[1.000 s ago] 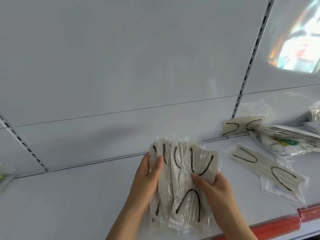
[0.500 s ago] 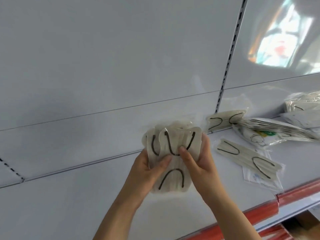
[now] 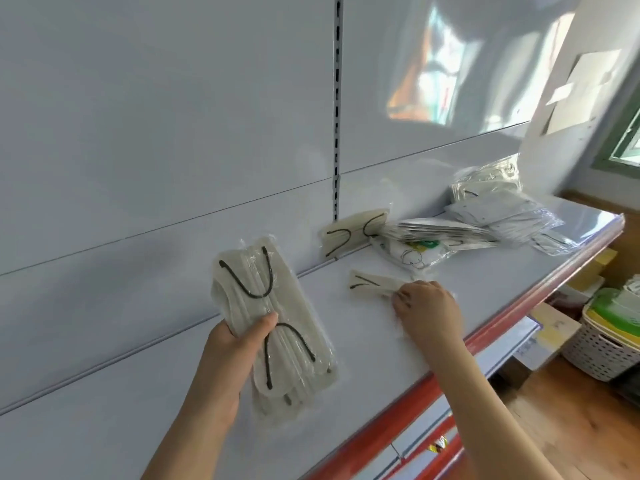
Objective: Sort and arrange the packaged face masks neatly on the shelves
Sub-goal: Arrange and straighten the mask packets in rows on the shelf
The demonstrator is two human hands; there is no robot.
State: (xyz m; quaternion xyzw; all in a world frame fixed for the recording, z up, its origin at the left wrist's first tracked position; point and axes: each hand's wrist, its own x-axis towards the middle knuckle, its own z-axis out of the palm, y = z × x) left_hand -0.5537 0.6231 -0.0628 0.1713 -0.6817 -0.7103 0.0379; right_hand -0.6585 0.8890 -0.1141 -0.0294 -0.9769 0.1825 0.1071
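Observation:
My left hand (image 3: 227, 358) grips a stack of clear-wrapped cream face masks with black ear loops (image 3: 270, 320), held upright above the white shelf (image 3: 346, 368). My right hand (image 3: 424, 303) reaches right and pinches the end of a single packaged mask (image 3: 372, 282) lying flat on the shelf. Another packaged mask (image 3: 353, 232) leans against the back panel. Behind it lies a pile of masks (image 3: 436, 232) and a further heap of clear packs (image 3: 498, 202).
The shelf's front edge has a red strip (image 3: 491, 327). A slotted upright (image 3: 336, 109) divides the back panels. Below right stand a white perforated basket (image 3: 602, 344), cardboard boxes (image 3: 550, 327) and a wooden floor (image 3: 568, 417).
My right hand let go of the stack and moved right onto the single mask on the shelf. The left hand alone now holds the stack. The view swung to the right.

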